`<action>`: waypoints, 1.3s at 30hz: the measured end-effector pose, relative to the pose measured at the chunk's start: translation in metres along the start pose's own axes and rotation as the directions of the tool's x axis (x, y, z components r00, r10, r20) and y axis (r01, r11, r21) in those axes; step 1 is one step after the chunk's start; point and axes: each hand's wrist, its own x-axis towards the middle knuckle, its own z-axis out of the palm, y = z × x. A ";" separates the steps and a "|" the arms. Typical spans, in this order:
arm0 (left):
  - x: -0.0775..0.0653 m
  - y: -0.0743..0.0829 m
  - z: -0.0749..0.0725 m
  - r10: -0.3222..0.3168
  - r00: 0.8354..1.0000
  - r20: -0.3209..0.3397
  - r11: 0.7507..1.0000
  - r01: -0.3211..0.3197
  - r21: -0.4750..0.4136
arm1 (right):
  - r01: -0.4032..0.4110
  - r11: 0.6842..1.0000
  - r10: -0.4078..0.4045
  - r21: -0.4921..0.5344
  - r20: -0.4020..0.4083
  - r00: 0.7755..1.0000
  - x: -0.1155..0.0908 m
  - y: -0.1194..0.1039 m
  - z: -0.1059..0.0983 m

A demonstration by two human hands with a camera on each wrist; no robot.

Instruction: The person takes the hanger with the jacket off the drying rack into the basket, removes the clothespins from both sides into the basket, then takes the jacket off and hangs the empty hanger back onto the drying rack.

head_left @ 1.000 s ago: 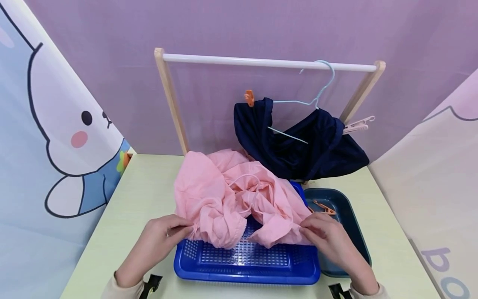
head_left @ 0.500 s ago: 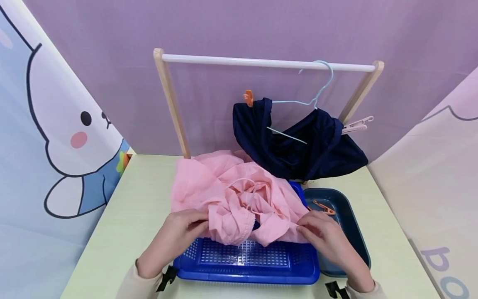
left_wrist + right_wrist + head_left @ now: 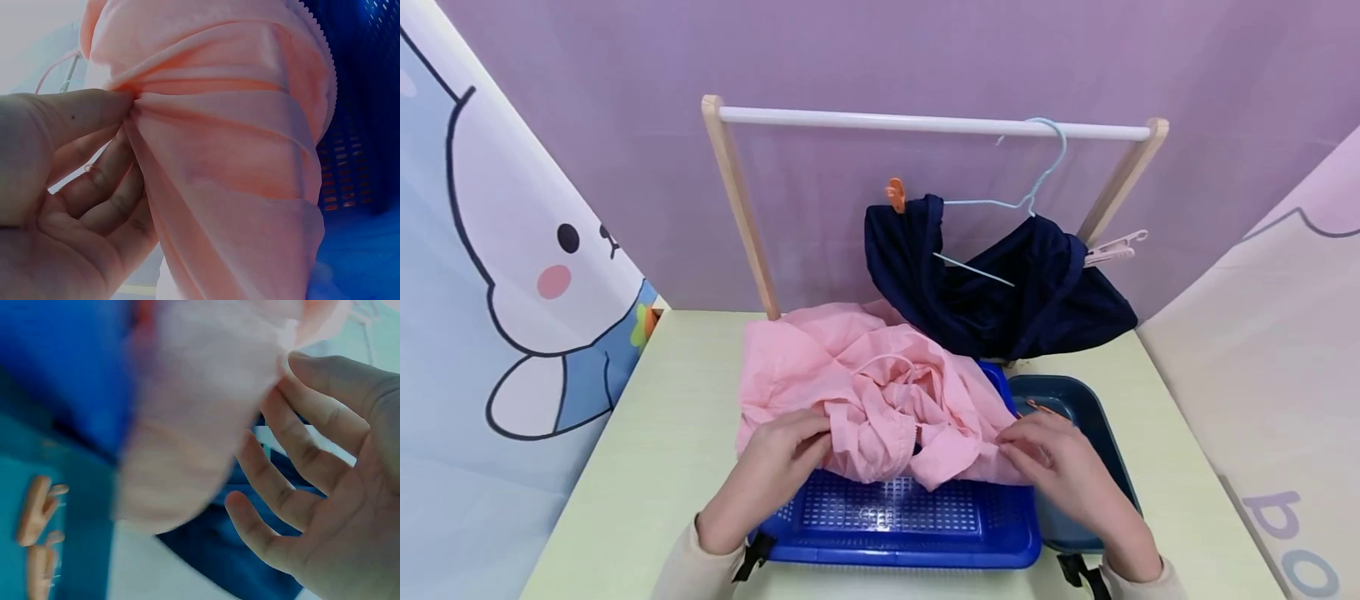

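Note:
A crumpled pink jacket [image 3: 850, 367] with zip teeth along its edge and a thin cord lies over the blue basket [image 3: 895, 550]. My left hand [image 3: 778, 458] pinches the jacket on its left side between thumb and fingertips, and the cloth gathers in folds from that point in the left wrist view. On the other side my right hand [image 3: 1063, 462] pinches the jacket's edge between thumb and forefinger; in the right wrist view its other fingers are spread. Part of the basket is hidden beneath the cloth.
Behind the basket stands a rack [image 3: 932, 123] with wooden posts. A dark blue garment [image 3: 985, 308] hangs there on a light blue hanger [image 3: 1048, 167], with an orange clothespin [image 3: 896, 194] and a pink clothespin [image 3: 1116, 248]. A dark teal tray [image 3: 1123, 462] with orange clothespins [image 3: 36, 512] stands at right.
My left hand has moved right and slightly up, drawing its side of the jacket inward over the basket. My right hand stays at nearly the same place.

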 end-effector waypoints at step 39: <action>-0.006 -0.006 -0.006 -0.135 0.991 -0.020 0.961 0.126 -0.248 | 0.001 0.997 0.006 -0.082 0.085 0.996 0.034 -0.038 0.020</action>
